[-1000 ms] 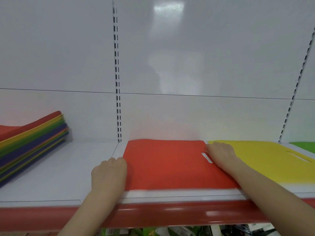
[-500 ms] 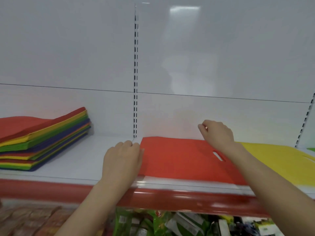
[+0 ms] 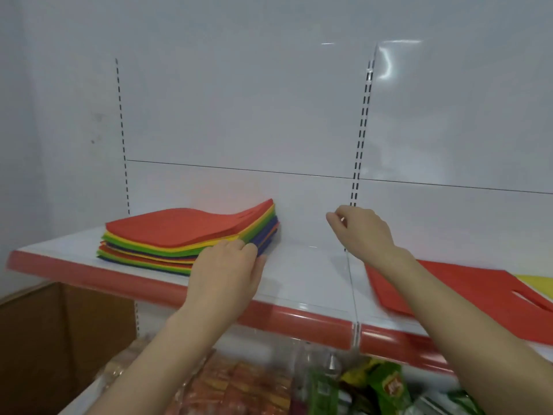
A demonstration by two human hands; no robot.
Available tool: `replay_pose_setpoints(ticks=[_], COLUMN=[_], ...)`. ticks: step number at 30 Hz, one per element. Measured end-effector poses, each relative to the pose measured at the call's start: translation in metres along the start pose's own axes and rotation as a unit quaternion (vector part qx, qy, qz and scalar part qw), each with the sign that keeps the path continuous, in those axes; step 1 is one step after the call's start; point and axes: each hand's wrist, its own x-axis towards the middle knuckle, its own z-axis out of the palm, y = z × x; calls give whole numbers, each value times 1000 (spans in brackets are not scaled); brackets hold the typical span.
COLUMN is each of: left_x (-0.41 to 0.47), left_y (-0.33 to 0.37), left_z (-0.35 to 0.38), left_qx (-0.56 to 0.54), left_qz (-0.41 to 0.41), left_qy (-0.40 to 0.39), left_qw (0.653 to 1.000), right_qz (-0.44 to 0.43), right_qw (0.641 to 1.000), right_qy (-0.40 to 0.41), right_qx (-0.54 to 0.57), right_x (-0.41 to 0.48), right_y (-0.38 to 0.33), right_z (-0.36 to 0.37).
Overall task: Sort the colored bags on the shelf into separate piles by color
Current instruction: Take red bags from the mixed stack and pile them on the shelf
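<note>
A mixed stack of bags [image 3: 179, 235] lies on the left of the white shelf [image 3: 305, 274], with red on top and yellow, green, blue and orange layers below. My left hand [image 3: 230, 271] rests at the stack's near right corner, its fingertips touching the edges of the bags. My right hand [image 3: 362, 232] hovers above the bare middle of the shelf, fingers loosely curled and holding nothing. A single red bag [image 3: 449, 292] lies flat on the shelf to the right, partly under my right forearm. Beyond it, at the frame's edge, shows a corner of a yellow bag [image 3: 538, 280].
The shelf has a red front lip [image 3: 299, 322] and a white back wall with slotted uprights [image 3: 362, 130]. A cardboard box [image 3: 59, 330] stands below at the left. Packaged snacks [image 3: 329, 384] fill the level underneath.
My view has swung left, bringing the mixed stack toward the centre. Both hands have left the flat red bag; the left one moved to the stack's corner and the right one lifted over the shelf.
</note>
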Motion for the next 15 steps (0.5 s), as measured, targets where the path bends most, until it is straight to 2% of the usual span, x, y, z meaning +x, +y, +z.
replay_pose_setpoints(ticks=[8,15], left_x=[-32,-36], left_y=[-125,-201], left_z=[-34,-30], left_qx=[49,82], left_qz=[13,-18], left_qy=[-24,-66], left_qw=[998,994], right_qz=[7,50], right_qw=[1000,999], right_qy=[-4,-2], right_qx=[12,-1], right_x=[7,35], right_y=[-112,-150], right_z=[34,53])
